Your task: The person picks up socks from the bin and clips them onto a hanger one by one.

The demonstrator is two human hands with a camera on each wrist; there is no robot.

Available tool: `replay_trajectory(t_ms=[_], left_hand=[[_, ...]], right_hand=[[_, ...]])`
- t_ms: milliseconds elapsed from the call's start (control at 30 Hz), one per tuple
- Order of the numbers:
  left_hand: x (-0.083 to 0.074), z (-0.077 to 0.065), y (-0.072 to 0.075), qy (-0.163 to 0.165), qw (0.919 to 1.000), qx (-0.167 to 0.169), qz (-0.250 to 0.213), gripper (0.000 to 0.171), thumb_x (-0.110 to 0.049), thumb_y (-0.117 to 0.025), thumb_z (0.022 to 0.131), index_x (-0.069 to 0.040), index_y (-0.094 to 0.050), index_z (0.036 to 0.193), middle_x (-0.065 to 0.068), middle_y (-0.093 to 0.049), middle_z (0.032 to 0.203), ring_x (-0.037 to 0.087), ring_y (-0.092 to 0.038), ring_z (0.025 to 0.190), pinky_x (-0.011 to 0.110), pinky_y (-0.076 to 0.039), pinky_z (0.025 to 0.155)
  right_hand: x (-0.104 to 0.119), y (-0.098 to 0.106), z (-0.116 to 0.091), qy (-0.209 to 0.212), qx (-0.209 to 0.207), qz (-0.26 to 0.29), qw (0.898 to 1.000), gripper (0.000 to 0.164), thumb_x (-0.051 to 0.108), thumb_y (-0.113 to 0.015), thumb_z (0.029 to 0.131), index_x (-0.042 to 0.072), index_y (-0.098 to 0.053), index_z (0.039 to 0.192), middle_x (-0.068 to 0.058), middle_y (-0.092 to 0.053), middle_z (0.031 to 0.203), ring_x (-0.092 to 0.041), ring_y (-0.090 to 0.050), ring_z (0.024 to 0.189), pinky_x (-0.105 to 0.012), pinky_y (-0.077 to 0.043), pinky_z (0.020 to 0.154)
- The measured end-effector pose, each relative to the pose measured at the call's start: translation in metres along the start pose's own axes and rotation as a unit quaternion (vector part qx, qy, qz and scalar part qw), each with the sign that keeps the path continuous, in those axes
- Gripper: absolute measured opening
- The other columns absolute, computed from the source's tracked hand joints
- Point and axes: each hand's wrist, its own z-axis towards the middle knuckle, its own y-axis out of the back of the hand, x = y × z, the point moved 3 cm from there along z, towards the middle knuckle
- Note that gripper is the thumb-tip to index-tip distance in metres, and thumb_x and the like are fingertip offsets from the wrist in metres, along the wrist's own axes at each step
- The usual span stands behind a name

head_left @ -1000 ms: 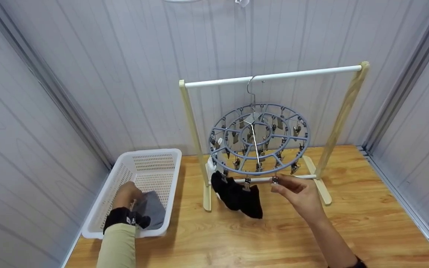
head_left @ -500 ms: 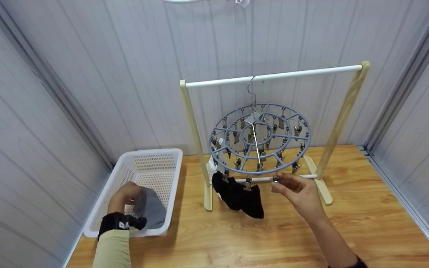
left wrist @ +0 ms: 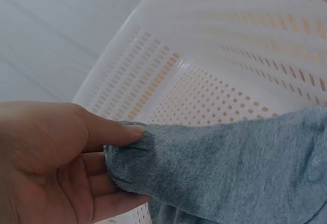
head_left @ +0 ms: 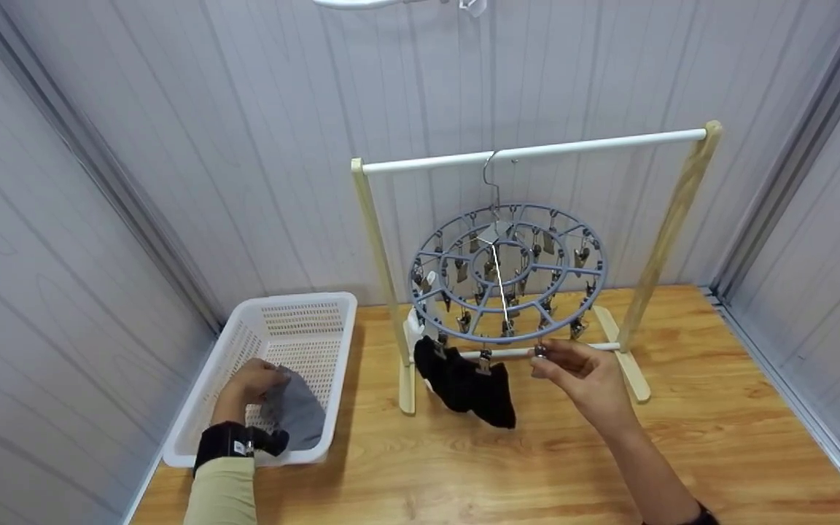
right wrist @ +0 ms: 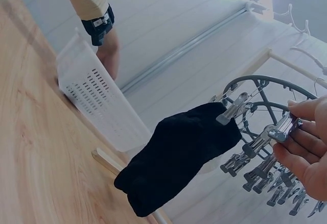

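Note:
My left hand [head_left: 254, 380] is inside the white basket [head_left: 351, 321], pinching one end of a grey-blue sock [left wrist: 219, 165] between thumb and fingers. The rest of that sock [head_left: 297, 412] trails toward the basket's near right corner. At the front of the round clip hanger [head_left: 507, 339], my right hand [head_left: 588, 379] pinches a metal clip [right wrist: 284, 128] whose mouth has no cloth in it. Just left of it a black sock [head_left: 467, 383] hangs from clips on the hanger's rim. Behind the black sock, something white [head_left: 414, 328] hangs at the left side, partly hidden.
The hanger hooks over the white bar [head_left: 609, 146] of a wooden-legged stand [head_left: 671, 226]. Several bare metal clips [head_left: 582, 255] dangle under its rings. The wooden table [head_left: 537, 467] meets panelled walls at the back and sides. White hooks [head_left: 472, 7] show high on the back wall.
In the basket my left hand has drawn up and slightly left, now holding the sock by its end. My right hand stays at the same clip, and the hanger barely moves.

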Motion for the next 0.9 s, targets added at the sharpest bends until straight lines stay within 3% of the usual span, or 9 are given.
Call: replay_trajectory(t_ms=[167,333,533,733,900], left_hand=[[-0.006,-0.006,0.002,-0.017,0.9992,-0.035,0.008,0.038,-0.010,-0.065,0.102,0.021,-0.058,0.121,0.012,-0.061,0.093,0.023,-0.061,0.083,0.042,-0.059,0.076],[-0.020,-0.016,0.004,-0.052,0.9957,-0.066,0.038,0.025,-0.011,-0.066,0.101,0.014,-0.068,0.103,0.007,-0.061,0.083,0.018,-0.057,0.072,0.032,-0.055,0.064],[-0.038,-0.033,0.006,-0.082,0.9906,-0.089,0.062,0.024,-0.015,-0.066,0.102,0.004,-0.065,0.086,0.006,-0.059,0.076,0.019,-0.056,0.069,0.029,-0.048,0.060],[-0.050,-0.049,0.005,-0.119,0.9801,-0.143,0.069,0.027,-0.019,-0.068,0.101,0.000,-0.065,0.082,0.002,-0.058,0.072,0.018,-0.052,0.065,0.031,-0.043,0.058],[-0.052,-0.064,0.001,-0.132,0.9741,-0.177,0.050,0.024,-0.019,-0.069,0.101,0.002,-0.069,0.090,0.002,-0.061,0.073,0.016,-0.053,0.064,0.031,-0.044,0.059]], right_hand=[[0.000,-0.001,0.000,-0.007,0.002,0.015,1.000,0.029,-0.007,-0.074,0.095,-0.006,-0.073,0.124,-0.031,-0.072,0.116,-0.027,-0.078,0.092,-0.045,-0.062,0.084],[0.000,-0.001,-0.001,-0.010,0.000,0.021,1.000,0.029,-0.007,-0.075,0.094,-0.007,-0.072,0.123,-0.026,-0.074,0.113,-0.028,-0.078,0.091,-0.043,-0.063,0.083],[0.000,0.000,-0.001,-0.011,-0.001,0.024,1.000,0.029,-0.007,-0.075,0.094,-0.007,-0.073,0.123,-0.025,-0.075,0.113,-0.028,-0.078,0.090,-0.041,-0.063,0.083],[0.001,0.001,-0.001,-0.006,-0.002,0.025,1.000,0.028,-0.008,-0.074,0.094,-0.008,-0.072,0.122,-0.027,-0.075,0.112,-0.028,-0.078,0.089,-0.040,-0.063,0.083],[0.001,0.001,0.000,0.002,0.000,0.022,1.000,0.029,-0.009,-0.073,0.095,-0.008,-0.072,0.123,-0.032,-0.073,0.113,-0.035,-0.078,0.090,-0.041,-0.063,0.083]])
